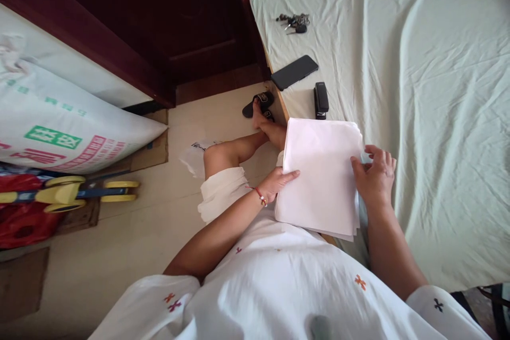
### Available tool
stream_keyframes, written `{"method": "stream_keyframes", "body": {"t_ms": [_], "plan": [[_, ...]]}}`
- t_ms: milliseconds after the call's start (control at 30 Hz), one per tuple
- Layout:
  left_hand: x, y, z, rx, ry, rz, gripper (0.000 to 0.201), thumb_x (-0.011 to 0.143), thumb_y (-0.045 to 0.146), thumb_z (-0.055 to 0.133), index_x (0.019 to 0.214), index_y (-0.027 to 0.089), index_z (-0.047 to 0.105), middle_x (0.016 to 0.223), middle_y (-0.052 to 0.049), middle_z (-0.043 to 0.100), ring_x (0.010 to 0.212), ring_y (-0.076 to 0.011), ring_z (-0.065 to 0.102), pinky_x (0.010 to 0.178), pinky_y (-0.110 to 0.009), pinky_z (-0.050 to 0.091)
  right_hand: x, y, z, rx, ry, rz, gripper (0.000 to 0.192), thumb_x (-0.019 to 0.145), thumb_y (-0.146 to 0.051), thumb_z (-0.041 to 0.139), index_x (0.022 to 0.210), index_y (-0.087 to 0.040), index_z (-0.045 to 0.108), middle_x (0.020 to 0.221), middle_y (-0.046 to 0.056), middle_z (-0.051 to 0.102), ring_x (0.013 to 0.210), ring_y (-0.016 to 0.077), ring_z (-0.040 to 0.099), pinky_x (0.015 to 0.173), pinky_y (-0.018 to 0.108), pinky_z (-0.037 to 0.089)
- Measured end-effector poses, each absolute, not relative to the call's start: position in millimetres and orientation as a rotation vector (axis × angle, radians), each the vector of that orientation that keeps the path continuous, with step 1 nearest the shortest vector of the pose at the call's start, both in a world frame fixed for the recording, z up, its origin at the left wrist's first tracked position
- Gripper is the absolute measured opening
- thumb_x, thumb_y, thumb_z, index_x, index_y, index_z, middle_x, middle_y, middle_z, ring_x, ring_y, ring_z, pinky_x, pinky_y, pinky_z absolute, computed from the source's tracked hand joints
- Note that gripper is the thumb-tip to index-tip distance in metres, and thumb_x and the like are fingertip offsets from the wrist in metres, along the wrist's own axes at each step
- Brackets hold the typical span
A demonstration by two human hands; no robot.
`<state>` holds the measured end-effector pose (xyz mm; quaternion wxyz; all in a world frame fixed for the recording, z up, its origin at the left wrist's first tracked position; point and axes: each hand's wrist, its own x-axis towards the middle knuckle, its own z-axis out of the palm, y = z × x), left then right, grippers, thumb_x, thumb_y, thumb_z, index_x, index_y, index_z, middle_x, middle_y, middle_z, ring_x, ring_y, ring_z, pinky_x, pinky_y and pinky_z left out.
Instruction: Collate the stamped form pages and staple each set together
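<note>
A stack of white paper sheets (321,170) lies partly over my lap and partly over the edge of the cloth-covered surface. Its right and lower edges are uneven, with several sheets sticking out. My left hand (279,183) grips the stack at the left edge, thumb on top and the other fingers hidden beneath. At the right edge is my right hand (374,175), fingers bent and apart, the thumb tip close to the paper; whether it touches is unclear. A black stapler (321,100) rests just beyond the top edge of the paper.
On the pale green cloth (438,117) lie a black phone (295,71) and a bunch of keys (297,23). To the left are a big printed white sack (71,111), a yellow and blue wheeled toy (67,194) and a red bag (27,223). A dark door (191,5) stands ahead.
</note>
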<state>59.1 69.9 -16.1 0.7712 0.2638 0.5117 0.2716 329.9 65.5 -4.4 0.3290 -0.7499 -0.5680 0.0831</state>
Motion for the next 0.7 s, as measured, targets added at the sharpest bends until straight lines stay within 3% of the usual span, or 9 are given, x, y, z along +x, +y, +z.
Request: {"method": "stream_keyframes", "body": {"t_ms": [167, 267, 400, 500, 700], "plan": [[53.9, 55.9, -15.0, 0.93, 1.149, 0.697, 0.06, 0.074, 0.066, 0.077, 0.106, 0.015, 0.078, 0.112, -0.011, 0.079, 0.105, -0.0302, 0.073, 0.102, -0.045, 0.054, 333.0, 67.5, -5.1, -1.819, -1.237, 0.55, 0.063, 0.08, -0.051, 0.073, 0.133, -0.023, 0.054, 0.125, 0.012, 0.066, 0.108, 0.0272, 0.064, 0.098, 0.052, 0.053], [42.9, 58.5, -5.8, 1.101, 1.135, 0.747, 0.056, 0.082, 0.065, 0.07, 0.111, 0.018, 0.077, 0.117, -0.009, 0.078, 0.112, -0.0289, 0.071, 0.104, -0.042, 0.054, 329.0, 65.8, -0.8, -1.629, -1.051, 0.944, 0.078, 0.075, -0.056, 0.081, 0.14, -0.026, 0.05, 0.12, 0.01, 0.071, 0.104, 0.0279, 0.07, 0.096, 0.051, 0.057], [37.8, 78.1, 11.3, 1.319, 1.115, 0.843, 0.05, 0.085, 0.061, 0.069, 0.109, 0.018, 0.077, 0.113, -0.009, 0.079, 0.107, -0.028, 0.072, 0.101, -0.043, 0.056, 323.0, 63.1, 9.2, -1.371, -0.942, 1.376, 0.056, 0.073, -0.057, 0.083, 0.117, -0.025, 0.068, 0.104, 0.009, 0.077, 0.099, 0.0326, 0.074, 0.087, 0.051, 0.062], [46.1, 98.9, 32.9, 1.461, 1.04, 0.935, 0.047, 0.083, 0.06, 0.073, 0.104, 0.018, 0.078, 0.108, -0.008, 0.079, 0.103, -0.0283, 0.072, 0.1, -0.044, 0.056, 321.7, 70.3, 27.9, -1.319, -0.938, 1.339, 0.042, 0.068, -0.049, 0.089, 0.1, -0.026, 0.073, 0.101, 0.007, 0.078, 0.103, 0.033, 0.073, 0.09, 0.053, 0.062], [69.2, 142.5, 87.0, 1.468, 0.845, 1.094, 0.045, 0.074, 0.057, 0.083, 0.095, 0.016, 0.078, 0.1, -0.007, 0.078, 0.106, -0.0309, 0.07, 0.099, -0.046, 0.054, 337.3, 102.0, 91.9, -1.139, -1.102, 0.933, 0.043, 0.067, -0.032, 0.091, 0.105, -0.028, 0.072, 0.098, 0.0, 0.076, 0.109, 0.025, 0.071, 0.107, 0.049, 0.053]]}}
